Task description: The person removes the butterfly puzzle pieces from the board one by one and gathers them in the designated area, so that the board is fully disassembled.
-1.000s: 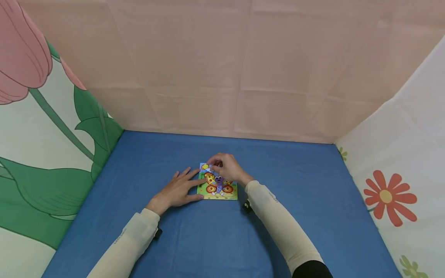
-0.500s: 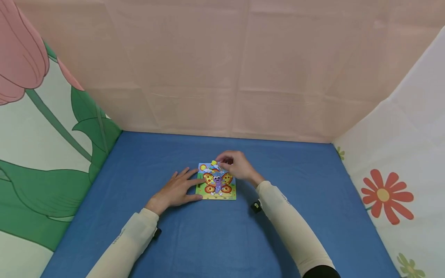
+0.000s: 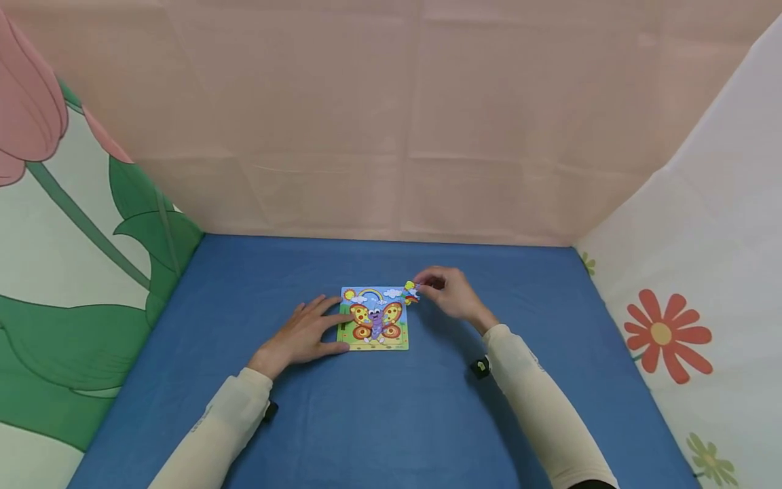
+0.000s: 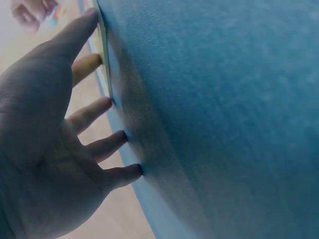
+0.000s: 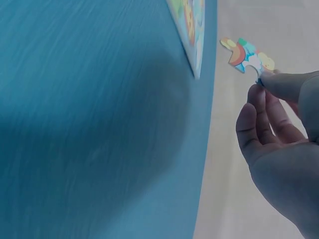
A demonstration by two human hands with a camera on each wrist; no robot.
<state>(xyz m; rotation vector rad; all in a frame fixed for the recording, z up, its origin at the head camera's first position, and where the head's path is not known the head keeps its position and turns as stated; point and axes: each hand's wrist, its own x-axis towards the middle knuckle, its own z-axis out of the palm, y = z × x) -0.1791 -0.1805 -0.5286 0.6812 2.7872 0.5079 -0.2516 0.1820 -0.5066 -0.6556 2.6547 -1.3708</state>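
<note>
A butterfly puzzle board (image 3: 377, 345) lies flat on the blue cloth, with a rainbow and sun along its top. My left hand (image 3: 304, 333), fingers spread and straight, rests on the board's left edge; in the left wrist view, the thumb (image 4: 79, 32) and forefinger touch the board while the other fingers reach the cloth. Between the thumb and fingers of my right hand (image 3: 452, 292) is a colourful jigsaw puzzle piece (image 3: 411, 293), held up near the board's top right corner. The right wrist view shows the jigsaw piece (image 5: 244, 55) raised, its knobs and notch visible.
Blue cloth (image 3: 379, 421) covers the table. A beige backdrop (image 3: 391, 122) stands behind it. Printed panels rise at both sides, with tulips and leaves (image 3: 73, 339) on the left and a red flower (image 3: 661, 333) on the right.
My right hand has moved right with the jigsaw puzzle piece, from above the board's top to beyond its top right corner, uncovering the rainbow. My left hand stays on the board's left edge.
</note>
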